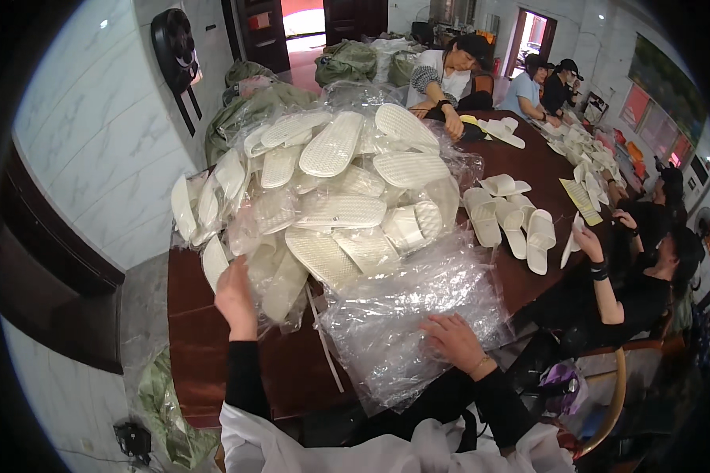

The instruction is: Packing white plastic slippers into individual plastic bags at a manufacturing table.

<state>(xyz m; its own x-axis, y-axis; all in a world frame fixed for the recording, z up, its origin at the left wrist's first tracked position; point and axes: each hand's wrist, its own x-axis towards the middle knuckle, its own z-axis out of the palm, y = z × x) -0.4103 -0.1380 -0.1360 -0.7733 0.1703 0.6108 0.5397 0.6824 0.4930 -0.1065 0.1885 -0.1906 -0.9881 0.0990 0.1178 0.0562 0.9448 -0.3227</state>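
Observation:
A big heap of cream-white slippers (343, 211), many of them in clear plastic, lies on the dark red-brown table in front of me. At the heap's left front edge my left hand (235, 299) is closed on a white slipper (214, 264); its fingertips are partly hidden from view. My right hand (454, 342) lies flat, fingers apart, on a stack of clear plastic bags (402, 311) at the table's near edge. A thin white strip (330, 347) runs along the table between my hands.
Several loose slippers (513, 221) lie right of the heap, beside a co-worker's hand holding a slipper (573, 240). Across the table another person (450, 75) leans over slippers. More people sit farther right. Green sacks (345, 63) stand behind; a wooden chair arm (611, 402) curves at lower right.

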